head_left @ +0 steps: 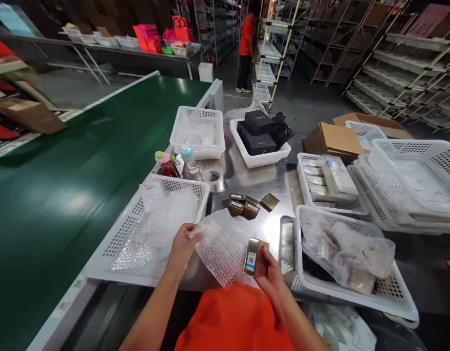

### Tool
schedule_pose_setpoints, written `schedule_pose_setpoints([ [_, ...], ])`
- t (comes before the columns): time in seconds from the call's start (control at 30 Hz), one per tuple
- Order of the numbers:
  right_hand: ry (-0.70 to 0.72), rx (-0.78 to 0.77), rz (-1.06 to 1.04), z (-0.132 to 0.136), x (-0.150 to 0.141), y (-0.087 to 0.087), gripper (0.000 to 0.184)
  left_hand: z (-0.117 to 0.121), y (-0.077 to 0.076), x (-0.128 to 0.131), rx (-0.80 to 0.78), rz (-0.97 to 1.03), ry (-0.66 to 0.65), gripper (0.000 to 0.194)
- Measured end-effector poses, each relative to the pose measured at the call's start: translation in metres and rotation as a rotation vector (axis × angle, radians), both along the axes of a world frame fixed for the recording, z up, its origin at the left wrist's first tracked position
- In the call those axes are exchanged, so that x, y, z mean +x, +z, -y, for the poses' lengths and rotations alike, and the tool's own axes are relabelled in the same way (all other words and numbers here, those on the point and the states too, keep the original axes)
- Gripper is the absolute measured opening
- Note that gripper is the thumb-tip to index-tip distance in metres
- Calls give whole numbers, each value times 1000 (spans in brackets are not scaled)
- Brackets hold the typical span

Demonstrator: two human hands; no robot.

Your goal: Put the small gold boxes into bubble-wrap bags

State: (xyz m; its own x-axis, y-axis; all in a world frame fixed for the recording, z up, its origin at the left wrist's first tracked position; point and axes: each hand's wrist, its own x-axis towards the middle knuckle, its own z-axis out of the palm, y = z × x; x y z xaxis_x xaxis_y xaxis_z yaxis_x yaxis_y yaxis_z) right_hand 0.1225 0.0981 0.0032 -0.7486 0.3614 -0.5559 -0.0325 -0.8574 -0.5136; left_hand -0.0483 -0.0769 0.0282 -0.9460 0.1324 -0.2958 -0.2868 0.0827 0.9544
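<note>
The right hand (270, 273) is gripping a small gold box (252, 256) upright, fingers closed around its lower end so the blue-labelled face is showing. The left hand (183, 243) is pinching the edge of a bubble-wrap sheet (221, 248), which is lying spread on the steel table (246, 183) just beside the box, seemingly held flat and taut there. To the left, a white basket (115, 253) is holding more bubble wrap and a paper slip; to the right, another basket (393, 302) is carrying wrapped bundles in a clear bag. Just beyond the sheet, a cluster of gold boxes (246, 207) is sitting loose. Farther off are a tape roll (213, 179), small bottles (171, 163), a tray of black boxes (259, 141) and a green conveyor belt (64, 170). A person in orange (246, 46) is standing by distant shelves.
</note>
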Motion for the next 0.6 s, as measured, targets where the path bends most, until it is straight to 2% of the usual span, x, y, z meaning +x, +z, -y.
schedule_pose_setpoints([
  [0.07, 3, 17, -4, 1, -6, 9, 29, 3, 7, 7, -123, -173, 38, 31],
  [0.1, 15, 26, -12, 3, -9, 13, 31, 1, 11, 13, -180, -269, -43, 28],
  [0.17, 59, 66, -49, 10, -16, 20, 38, -7, 19, 31, -216, -369, -405, 13],
  [0.2, 79, 90, -70, 14, -18, 22, 41, -13, 21, 41, -167, -326, -633, 8],
  [0.23, 92, 115, -88, 17, -20, 24, 42, -20, 22, 50, -99, -254, -750, 12],
  [0.3, 111, 155, -110, 23, -20, 25, 42, -32, 17, 63, 4, -155, -777, 19],
  [0.33, 121, 174, -114, 25, -19, 24, 41, -37, 13, 67, 17, -136, -755, 15],
  [0.4, 159, 236, -116, 27, -17, 22, 39, -43, 4, 69, -19, -145, -712, 3],
  [0.5, 205, 327, -97, 27, -15, 17, 38, -43, -6, 63, -94, -168, -680, 24],
  [0.6, 195, 409, -53, 23, -15, 15, 42, -38, -11, 54, -125, -156, -650, 25],
])
